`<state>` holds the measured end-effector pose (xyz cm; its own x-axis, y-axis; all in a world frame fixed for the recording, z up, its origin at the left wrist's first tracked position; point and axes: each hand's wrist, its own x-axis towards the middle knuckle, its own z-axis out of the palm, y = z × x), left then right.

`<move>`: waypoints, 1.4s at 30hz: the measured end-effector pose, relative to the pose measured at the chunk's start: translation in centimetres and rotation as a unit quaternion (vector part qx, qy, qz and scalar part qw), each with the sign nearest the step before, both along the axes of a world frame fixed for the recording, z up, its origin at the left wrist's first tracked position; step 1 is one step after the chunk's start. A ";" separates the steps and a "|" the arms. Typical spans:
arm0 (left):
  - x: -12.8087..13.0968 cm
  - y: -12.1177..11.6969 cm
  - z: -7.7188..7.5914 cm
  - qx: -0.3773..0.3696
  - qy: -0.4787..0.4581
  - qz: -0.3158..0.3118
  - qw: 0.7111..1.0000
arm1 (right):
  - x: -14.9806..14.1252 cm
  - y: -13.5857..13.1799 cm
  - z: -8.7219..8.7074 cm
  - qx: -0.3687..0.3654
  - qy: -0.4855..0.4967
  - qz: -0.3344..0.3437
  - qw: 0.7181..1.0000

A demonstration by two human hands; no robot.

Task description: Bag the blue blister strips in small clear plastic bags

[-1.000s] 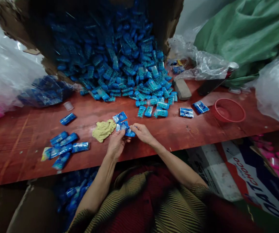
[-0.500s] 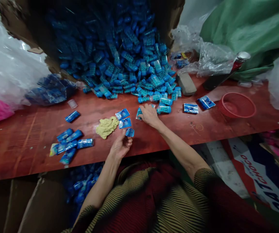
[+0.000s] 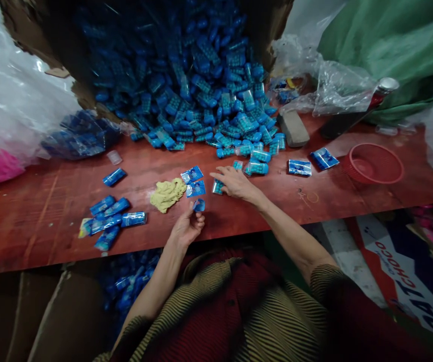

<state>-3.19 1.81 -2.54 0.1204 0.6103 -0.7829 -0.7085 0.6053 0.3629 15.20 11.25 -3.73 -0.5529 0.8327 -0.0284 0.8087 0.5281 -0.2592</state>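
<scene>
You're in fabric shirt: wavy mustard-and-black stripes, dark red areas. Your small shiny wrapper: blue. Two flat square packets: blue, white print. Small clear plastic bottles: bright-blue caps, turquoise beads. Long wooden table: red-brown, paler streaks. Crumpled soft cloth: pale yellow-green. Round plastic mesh basket: red. Draped fabric sheet: green. Rectangular block: grey. Lettered cardboard carton: white, red, navy.

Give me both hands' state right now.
Left hand: closed, holding a blue wrapper.
Right hand: open, over a small bottle; whether it touches is unclear.
</scene>
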 end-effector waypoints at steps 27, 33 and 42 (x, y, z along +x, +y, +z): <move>0.6 0.2 -1.1 0.013 0.034 0.058 0.998 | 0.5 -5.9 4.4 -0.105 0.247 -0.020 0.963; 0.7 0.0 -0.7 0.024 0.046 0.063 0.997 | 0.2 -6.8 4.8 -0.076 0.211 -0.032 0.974; 0.8 -0.1 -0.6 0.042 0.048 0.066 0.996 | -0.3 -7.6 5.2 -0.066 0.201 -0.065 0.975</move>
